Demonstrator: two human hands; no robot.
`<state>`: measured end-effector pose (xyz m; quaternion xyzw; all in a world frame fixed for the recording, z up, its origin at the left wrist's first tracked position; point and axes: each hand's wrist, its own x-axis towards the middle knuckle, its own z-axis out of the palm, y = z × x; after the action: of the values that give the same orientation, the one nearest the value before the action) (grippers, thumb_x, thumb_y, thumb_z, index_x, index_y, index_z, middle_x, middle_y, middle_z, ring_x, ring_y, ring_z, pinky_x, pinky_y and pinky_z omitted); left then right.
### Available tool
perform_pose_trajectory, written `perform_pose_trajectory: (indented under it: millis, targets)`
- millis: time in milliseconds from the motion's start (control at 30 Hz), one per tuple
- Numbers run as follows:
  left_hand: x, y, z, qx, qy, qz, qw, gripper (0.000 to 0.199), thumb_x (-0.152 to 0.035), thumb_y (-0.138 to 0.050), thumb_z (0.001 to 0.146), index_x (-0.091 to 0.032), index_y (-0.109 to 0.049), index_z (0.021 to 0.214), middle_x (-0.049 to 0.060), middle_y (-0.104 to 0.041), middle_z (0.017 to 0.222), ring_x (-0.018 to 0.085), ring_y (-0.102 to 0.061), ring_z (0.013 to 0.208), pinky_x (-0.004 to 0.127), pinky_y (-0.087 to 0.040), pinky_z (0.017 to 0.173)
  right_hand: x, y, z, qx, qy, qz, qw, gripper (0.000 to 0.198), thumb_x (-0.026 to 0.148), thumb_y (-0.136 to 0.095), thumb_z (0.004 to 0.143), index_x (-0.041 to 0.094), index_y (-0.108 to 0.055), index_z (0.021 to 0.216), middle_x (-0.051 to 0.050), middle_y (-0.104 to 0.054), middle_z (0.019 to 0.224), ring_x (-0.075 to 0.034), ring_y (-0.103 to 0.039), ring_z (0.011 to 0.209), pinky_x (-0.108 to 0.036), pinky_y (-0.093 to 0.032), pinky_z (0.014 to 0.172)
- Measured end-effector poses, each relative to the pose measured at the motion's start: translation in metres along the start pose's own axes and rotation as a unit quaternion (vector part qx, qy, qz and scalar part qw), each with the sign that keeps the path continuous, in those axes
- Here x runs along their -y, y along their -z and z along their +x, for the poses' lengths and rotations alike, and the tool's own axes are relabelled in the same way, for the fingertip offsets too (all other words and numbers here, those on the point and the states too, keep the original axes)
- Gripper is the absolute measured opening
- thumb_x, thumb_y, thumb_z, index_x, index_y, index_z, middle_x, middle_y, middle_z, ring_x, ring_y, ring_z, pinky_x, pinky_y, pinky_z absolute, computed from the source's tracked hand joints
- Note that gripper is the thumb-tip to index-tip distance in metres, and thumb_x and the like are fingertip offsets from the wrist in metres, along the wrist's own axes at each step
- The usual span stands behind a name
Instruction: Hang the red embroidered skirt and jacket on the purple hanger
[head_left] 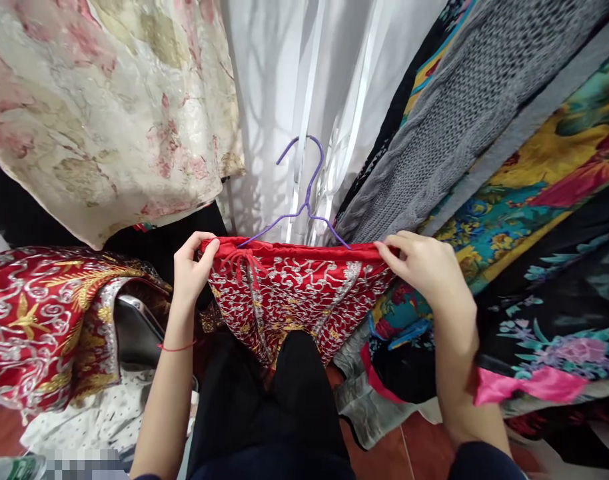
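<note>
Stretched between my two hands is the waistband of a red embroidered skirt [304, 287] with silver and gold patterns. My left hand [194, 263] pinches its left corner, beside a small red drawstring tie. At the right corner, my right hand [419, 263] has thumb and fingers closed on the same waistband. A purple hanger [312, 190] rises from inside the waistband, its hook upright and its lower part hidden by the cloth. The skirt hangs down in front of my knees.
A cream floral garment [149, 120] hangs at upper left. Matching red embroidered cloth [39, 320] lies at left near a dark chair-like edge. Grey knitwear [434, 127] and floral garments [549, 167] hang at right. A white curtain [264, 80] is behind; a bottle [14, 468] stands at lower left.
</note>
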<state>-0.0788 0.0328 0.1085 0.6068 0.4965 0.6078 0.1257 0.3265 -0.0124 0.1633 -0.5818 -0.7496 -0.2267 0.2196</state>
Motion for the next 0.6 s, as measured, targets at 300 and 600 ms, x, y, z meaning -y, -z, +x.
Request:
perform_pose_trajectory:
  millis: [300,600]
  targets:
    - [0.001,-0.001,0.003,-0.001,-0.025,0.052,0.998,0.018,-0.034,-0.066,0.080,-0.018,-0.073,0.085,0.001,-0.069,0.075,0.013,-0.058,0.066,0.026,-0.047,0.070,0.009,-0.006,0.008,-0.011,0.005,-0.055,0.998,0.020,0.030,-0.052,0.095,0.021,-0.063,0.082,-0.006,-0.068,0.082,-0.021,-0.059,0.073,-0.033,-0.031,0.064]
    - [0.006,-0.014,0.018,-0.064,0.004,-0.042,0.997,0.020,-0.037,-0.067,0.080,-0.018,-0.070,0.085,0.001,-0.066,0.075,0.012,-0.058,0.066,0.024,-0.047,0.066,0.011,-0.036,0.009,-0.140,-0.086,0.052,0.985,0.024,0.031,-0.039,0.099,0.021,-0.059,0.089,-0.011,-0.062,0.092,-0.025,-0.057,0.080,-0.037,-0.043,0.074]
